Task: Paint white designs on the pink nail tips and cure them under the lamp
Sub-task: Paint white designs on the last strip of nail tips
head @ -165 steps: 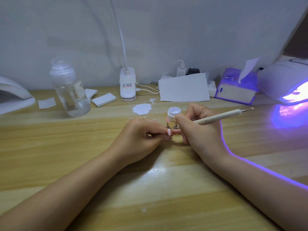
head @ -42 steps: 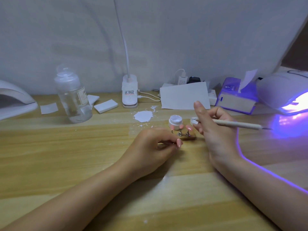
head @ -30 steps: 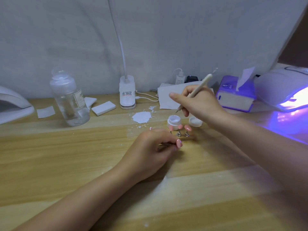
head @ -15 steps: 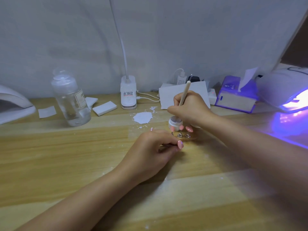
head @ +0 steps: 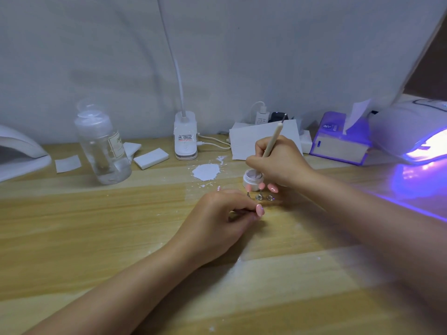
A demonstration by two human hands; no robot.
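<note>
A pink nail tip [head: 260, 210] on a thin stick is pinched by the curled L hand [head: 225, 221], resting on the wooden table [head: 96, 238]; the dotting pen [head: 272, 139] is gripped upright by the R hand [head: 278, 163], lower end over the small white gel pot [head: 251, 181]; more pink tips on stands [head: 266, 191] are set just in front of the pot; the lit UV lamp [head: 416, 131] is seen far R.

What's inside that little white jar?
The little white jar holds something pale, whitish. The pen-like tool gripped by the right hand points down into it; its tip and the jar's far side are hidden by the hand.
</note>
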